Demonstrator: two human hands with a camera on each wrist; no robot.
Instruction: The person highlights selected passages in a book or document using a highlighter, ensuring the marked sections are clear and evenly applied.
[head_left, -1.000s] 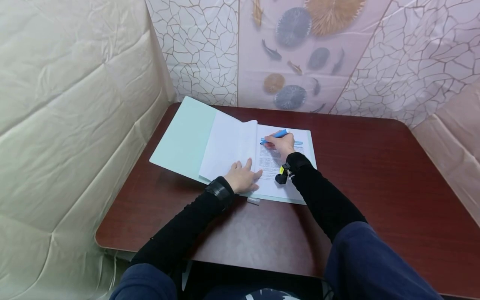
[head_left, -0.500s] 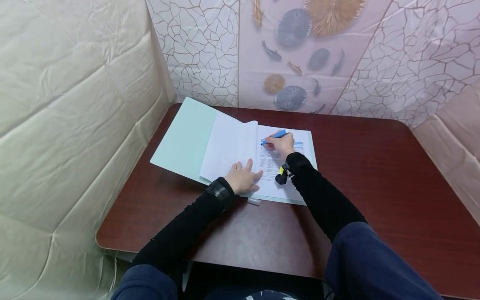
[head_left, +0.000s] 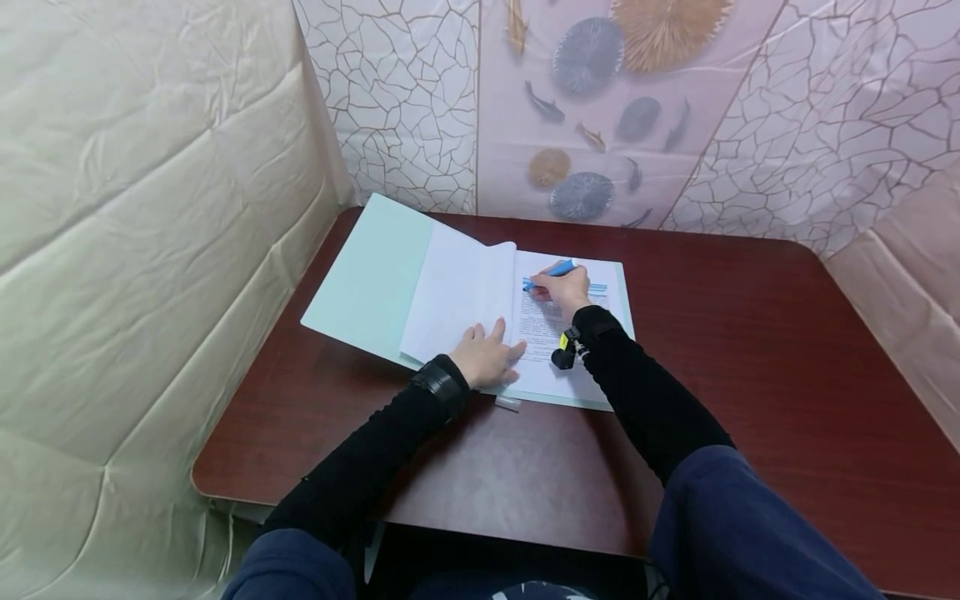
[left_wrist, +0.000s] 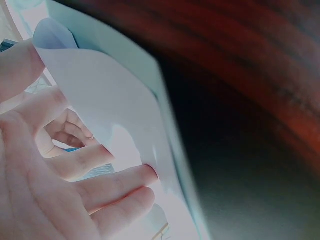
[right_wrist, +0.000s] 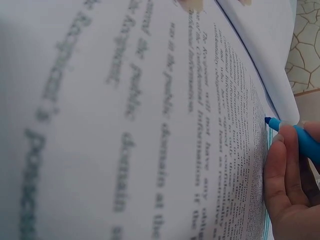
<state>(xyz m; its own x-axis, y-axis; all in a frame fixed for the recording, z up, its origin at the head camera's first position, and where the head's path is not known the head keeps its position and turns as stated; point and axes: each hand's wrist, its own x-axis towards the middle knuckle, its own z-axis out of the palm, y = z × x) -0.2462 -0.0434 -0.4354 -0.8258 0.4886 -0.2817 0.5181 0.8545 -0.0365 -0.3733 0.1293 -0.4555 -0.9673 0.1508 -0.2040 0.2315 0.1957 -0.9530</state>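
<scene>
A pale green folder (head_left: 367,279) lies open on the table, with white sheets in it. My right hand (head_left: 564,290) pinches a blue highlighter (head_left: 561,267), its tip at the left end of the text lines on the printed page (head_left: 543,333). Blue strokes cross the upper lines of that page. In the right wrist view the dark tip of the highlighter (right_wrist: 305,142) meets the paper beside the fingers. My left hand (head_left: 483,357) rests with spread fingers on the turned white sheets (head_left: 453,287) and the page's inner edge.
A small translucent piece (head_left: 507,403), perhaps a cap or clip, pokes out under the folder's front edge. The dark red wooden table (head_left: 750,358) extends to the right. Patterned curtains (head_left: 585,125) hang behind it, and a cream cover (head_left: 150,250) hangs at the left.
Almost nothing moves. The highlighter tip shifts very slightly down and right at the left end of the lines; the left hand stays in place.
</scene>
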